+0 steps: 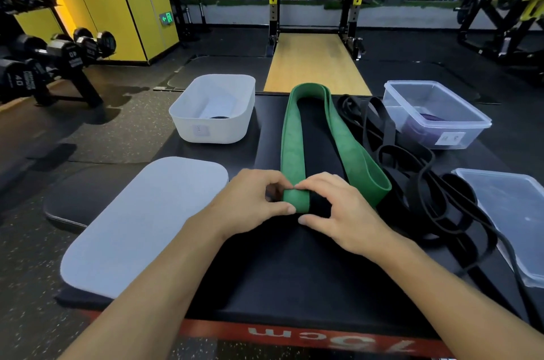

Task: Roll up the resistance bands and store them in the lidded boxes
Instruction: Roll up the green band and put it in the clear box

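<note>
A wide green resistance band (294, 136) lies in a long loop on the black padded box top (294, 271). Its near end is curled into a small roll between my hands. My left hand (250, 203) pinches the roll's left side with thumb and fingers. My right hand (338, 209) holds the right side, its fingers curled over the roll. A tangle of black bands (412, 159) lies to the right. The white box (213, 109) stands at the back left, its grey-white lid (141, 224) flat near my left arm. A clear box (435, 114) holding a purple band (424, 127) stands at the back right.
A clear lid (509, 218) lies at the right edge, partly under the black bands. A dumbbell rack (53, 59) stands on the floor to the left. A squat rack (318, 6) with a wooden platform lies ahead. The box top's red front edge (294, 336) is close below my arms.
</note>
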### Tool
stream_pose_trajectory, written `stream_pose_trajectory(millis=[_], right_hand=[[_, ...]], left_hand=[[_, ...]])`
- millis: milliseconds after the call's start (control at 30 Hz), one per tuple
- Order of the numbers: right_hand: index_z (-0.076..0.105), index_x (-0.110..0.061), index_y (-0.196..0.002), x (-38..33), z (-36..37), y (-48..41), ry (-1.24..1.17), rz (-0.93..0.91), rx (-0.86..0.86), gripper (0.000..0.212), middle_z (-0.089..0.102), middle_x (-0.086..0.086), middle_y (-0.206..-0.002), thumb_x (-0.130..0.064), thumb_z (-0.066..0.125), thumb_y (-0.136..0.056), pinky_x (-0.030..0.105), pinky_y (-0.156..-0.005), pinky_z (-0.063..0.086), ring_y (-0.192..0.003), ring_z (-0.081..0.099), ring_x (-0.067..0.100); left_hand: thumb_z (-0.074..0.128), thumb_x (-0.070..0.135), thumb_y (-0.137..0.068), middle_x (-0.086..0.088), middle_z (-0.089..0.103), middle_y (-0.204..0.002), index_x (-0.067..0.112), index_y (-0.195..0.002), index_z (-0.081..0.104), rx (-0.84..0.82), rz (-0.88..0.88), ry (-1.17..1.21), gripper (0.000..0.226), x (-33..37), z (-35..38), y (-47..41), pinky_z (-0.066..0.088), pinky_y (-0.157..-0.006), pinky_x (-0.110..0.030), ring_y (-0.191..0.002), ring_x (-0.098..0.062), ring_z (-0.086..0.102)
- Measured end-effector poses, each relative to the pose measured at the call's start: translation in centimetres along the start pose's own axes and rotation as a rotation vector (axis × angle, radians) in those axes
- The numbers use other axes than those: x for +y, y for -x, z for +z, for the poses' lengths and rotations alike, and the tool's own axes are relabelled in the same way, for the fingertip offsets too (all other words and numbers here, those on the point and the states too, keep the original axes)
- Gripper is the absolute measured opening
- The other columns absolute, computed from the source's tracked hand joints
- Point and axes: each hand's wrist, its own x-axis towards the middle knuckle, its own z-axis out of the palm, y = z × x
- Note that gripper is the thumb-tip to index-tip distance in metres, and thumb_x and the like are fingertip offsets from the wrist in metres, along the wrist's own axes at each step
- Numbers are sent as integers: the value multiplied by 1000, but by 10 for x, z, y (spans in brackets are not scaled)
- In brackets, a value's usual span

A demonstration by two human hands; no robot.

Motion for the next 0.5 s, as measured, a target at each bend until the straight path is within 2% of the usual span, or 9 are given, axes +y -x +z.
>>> stream_pose_trajectory(millis=[100,233,500], right_hand=[[68,-25,-126,-3,1,-3,-6,3,37,47,61,-16,-118,-25,85,-82,33,-102,47,-115,56,6],[71,-26,-125,-6,-7,0,-18,1,-9,45,64,-19,-119,-26,85,-83,31,-103,49,-115,60,2],[75,-32,-118,-28,-26,32,-7,9,-125,46,68,-20,-105,-41,89,-75,23,-89,50,-100,64,2]], left_hand=[[90,28,-80,10,73,-88,27,-105,77,16,-8,79,28,2,3,3,58,-88,-30,-82,-2,69],[93,25,-77,9,75,-84,25,-103,80,24,-31,139,30,4,5,11,60,-88,-31,-80,-2,72],[98,36,-69,10,78,-85,27,-102,82,-103,-65,168,38,20,6,45,61,-87,-32,-82,-5,74]])
